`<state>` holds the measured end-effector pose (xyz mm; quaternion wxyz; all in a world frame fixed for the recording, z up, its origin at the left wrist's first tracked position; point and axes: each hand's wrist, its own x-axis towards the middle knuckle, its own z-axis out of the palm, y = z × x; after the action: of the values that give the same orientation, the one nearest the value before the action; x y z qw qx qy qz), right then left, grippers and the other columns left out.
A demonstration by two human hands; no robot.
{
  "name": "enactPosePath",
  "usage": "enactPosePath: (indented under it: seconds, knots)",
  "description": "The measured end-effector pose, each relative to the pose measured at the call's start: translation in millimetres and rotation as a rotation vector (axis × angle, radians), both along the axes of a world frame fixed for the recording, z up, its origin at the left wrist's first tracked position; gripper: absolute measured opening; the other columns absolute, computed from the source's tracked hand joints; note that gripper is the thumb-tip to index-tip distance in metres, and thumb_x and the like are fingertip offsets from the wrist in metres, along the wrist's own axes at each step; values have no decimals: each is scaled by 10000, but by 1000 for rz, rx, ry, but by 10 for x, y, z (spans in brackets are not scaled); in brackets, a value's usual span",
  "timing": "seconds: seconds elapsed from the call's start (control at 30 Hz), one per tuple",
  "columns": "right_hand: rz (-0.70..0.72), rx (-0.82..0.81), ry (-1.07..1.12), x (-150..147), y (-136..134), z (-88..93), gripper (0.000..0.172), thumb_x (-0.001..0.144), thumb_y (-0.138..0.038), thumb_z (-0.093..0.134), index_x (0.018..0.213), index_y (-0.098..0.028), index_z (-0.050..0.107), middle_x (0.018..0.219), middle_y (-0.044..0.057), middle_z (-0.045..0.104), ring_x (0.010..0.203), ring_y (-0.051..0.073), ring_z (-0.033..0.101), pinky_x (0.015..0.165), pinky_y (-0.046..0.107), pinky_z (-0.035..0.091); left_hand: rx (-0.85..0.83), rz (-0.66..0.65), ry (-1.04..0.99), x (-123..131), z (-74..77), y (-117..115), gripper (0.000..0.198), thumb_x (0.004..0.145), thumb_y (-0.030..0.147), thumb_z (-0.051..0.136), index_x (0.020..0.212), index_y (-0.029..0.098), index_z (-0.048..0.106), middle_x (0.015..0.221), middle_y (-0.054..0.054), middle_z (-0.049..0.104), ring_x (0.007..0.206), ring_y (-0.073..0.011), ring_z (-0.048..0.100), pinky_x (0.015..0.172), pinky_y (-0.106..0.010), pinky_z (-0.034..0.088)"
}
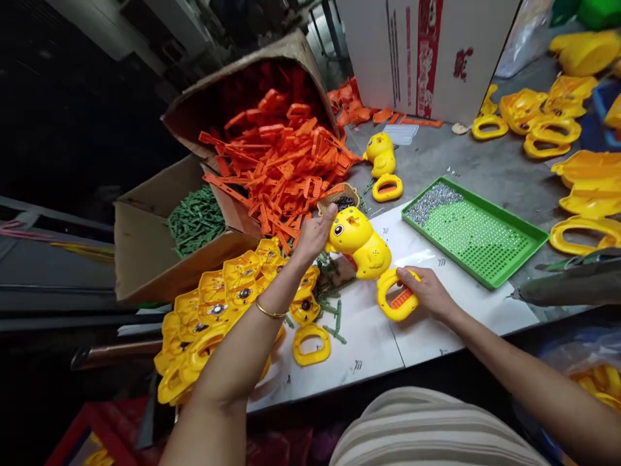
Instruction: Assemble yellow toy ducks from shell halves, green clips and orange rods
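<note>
In the head view, the person's left hand (313,236) grasps the head of a yellow duck-shaped toy (361,249), its thumb upright beside the face. The right hand (427,291) has its grip closed around the toy's ring handle (398,315), which carries an orange insert. The toy is held between the hands, tilted, over the white sheets (334,372) on the desk (427,155).

Right of the toy lies a green tray (509,252), with small metal screws (434,200) heaped in its far left corner. Just beyond the toy's head stands a small basket (361,194) of dark pieces. Farther back lies a second yellow duck (381,155) with its ring handle toward the person.

On the left, orange parts (291,155) spill from a large cardboard box (189,139); a smaller carton (145,252) holds green parts (196,220). Yellow half-shells (218,291) lie in rows next to the left forearm, near a loose yellow ring (313,359) and scattered green pieces (336,317). More yellow shells (592,184) lie at the far right, beyond the tray.
</note>
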<state>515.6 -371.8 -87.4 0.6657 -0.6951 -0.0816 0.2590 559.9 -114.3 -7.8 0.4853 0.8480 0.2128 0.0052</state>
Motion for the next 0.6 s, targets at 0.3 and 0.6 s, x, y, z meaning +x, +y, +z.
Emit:
enactPosePath:
  seconds: [0.3, 0.6]
  knots:
    - [-562, -178, -284, 1700, 388, 308, 483, 962, -556, 404, 1115, -153, 622, 1081, 89, 677, 934, 201, 625, 755, 301, 530, -317, -50, -29, -14, 83, -129, 727, 850, 684, 524, 1365, 171, 520, 1327, -188, 625, 1036, -258, 697, 798, -335, 561]
    - [-573, -545, -192, 2797, 396, 123, 353, 948, -375, 590, 1238, -173, 585, 1250, 93, 608, 1065, 217, 626, 898, 433, 551, -177, -143, 109, -1275, -110, -134, 430, 855, 533, 613, 1128, 216, 712, 1216, -92, 707, 1133, -276, 657, 1003, -416, 523]
